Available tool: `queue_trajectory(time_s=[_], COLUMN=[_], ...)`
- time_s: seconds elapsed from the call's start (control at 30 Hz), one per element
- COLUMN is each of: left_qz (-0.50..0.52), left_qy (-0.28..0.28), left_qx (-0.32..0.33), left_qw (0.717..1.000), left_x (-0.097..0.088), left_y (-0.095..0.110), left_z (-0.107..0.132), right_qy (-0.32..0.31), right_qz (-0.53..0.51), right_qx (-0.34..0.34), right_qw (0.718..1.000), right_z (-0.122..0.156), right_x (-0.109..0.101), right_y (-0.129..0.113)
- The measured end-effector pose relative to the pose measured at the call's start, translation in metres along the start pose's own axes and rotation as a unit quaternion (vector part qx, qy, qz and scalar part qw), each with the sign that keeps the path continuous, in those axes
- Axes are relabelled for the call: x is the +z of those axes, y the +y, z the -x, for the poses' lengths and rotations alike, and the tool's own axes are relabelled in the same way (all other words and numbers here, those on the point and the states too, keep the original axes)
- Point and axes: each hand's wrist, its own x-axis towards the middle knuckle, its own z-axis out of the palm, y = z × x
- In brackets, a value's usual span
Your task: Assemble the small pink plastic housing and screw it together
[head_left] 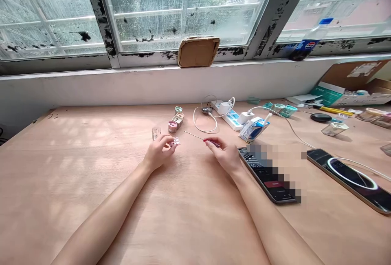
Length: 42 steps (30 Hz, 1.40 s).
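My left hand [159, 152] pinches a small pale pink part [176, 141] between thumb and fingers. In my right hand [225, 153] is a thin screwdriver [195, 135] with a red handle end, its shaft pointing left toward that part, the tip apart from it. Just behind my left hand stands a clear, empty-looking plastic case [156, 133], partly covered by the fingers. Beyond lie small many-sided blocks with holes on top, which look like pencil sharpeners: a pink one [172, 126], beige ones [177, 120] and a green one [178, 110].
Right of my hands are a power strip [232, 119] with white cables, a blue-and-white carton [254, 129] and two phones, one dark phone [271, 179] beside my right forearm. Further right lie teal cases [288, 111], a yellow cutter [334, 110] and an open box [351, 93].
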Motion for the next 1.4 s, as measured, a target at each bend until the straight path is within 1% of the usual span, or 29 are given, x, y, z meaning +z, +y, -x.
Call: queue_trajectory(time_s=[0.1, 0.17, 0.23, 0.3, 0.43, 0.57, 0.77, 0.97, 1.23, 1.4], left_qz=[-0.025, -0.034, -0.036, -0.037, -0.050, -0.075, -0.092, -0.107, -0.116, -0.118], left_qy=[-0.012, -0.021, -0.031, -0.040, -0.063, -0.069, -0.067, -0.043, -0.045, -0.046], left_qx=[0.012, 0.025, 0.040, 0.050, 0.062, 0.096, 0.112, 0.153, 0.152, 0.150], left_qw=[1.000, 0.999, 0.998, 0.997, 0.995, 0.990, 0.987, 0.982, 0.981, 0.980], left_x=[0.000, 0.001, 0.001, 0.002, 0.005, 0.005, 0.005, 0.006, 0.006, 0.006], left_y=[0.000, 0.000, 0.001, 0.001, 0.000, 0.000, 0.000, 0.000, 0.000, 0.001], left_z=[0.000, 0.000, 0.000, 0.001, 0.002, 0.002, 0.001, 0.000, 0.001, 0.001], right_qy=[0.042, 0.078, 0.110, 0.127, 0.111, 0.094, 0.094, 0.093, 0.083, 0.081], right_qz=[-0.084, -0.118, -0.129, -0.116, -0.046, 0.032, 0.084, 0.103, 0.102, 0.102], right_qx=[-0.013, -0.025, -0.038, -0.054, -0.099, -0.140, -0.190, -0.231, -0.242, -0.236], right_qw=[0.996, 0.990, 0.985, 0.984, 0.988, 0.985, 0.974, 0.963, 0.961, 0.963], right_z=[0.000, 0.002, 0.005, 0.010, 0.020, 0.026, 0.026, 0.025, 0.025, 0.025], right_x=[0.001, 0.002, 0.002, 0.003, 0.006, 0.006, 0.005, 0.005, 0.005, 0.006], right_y=[-0.012, -0.021, -0.029, -0.035, -0.040, -0.044, -0.050, -0.053, -0.053, -0.053])
